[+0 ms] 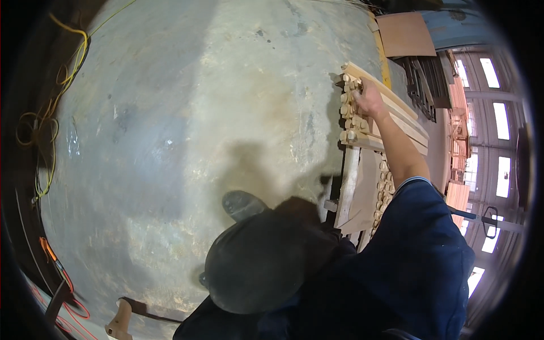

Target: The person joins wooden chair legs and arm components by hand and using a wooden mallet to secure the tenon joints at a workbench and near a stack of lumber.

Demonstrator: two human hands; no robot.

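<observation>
My right hand (pixel 369 99) reaches out to a stack of long pale wooden slats (pixel 405 113) at the upper right. Its fingers are closed around the end of one wooden slat near the top of the stack; the hand partly hides which one. The near ends of the slats (pixel 345 107) look knobby and rounded, lying side by side in layers. My left hand is out of view.
Below the stack stands a pale board (pixel 362 187), with more rounded wood ends (pixel 385 187) beside it. A worn grey floor (pixel 170 141) spreads to the left. Yellow cable (pixel 51 113) and an orange cord (pixel 71 306) lie along the left edge. A brown panel (pixel 405 34) stands at the back.
</observation>
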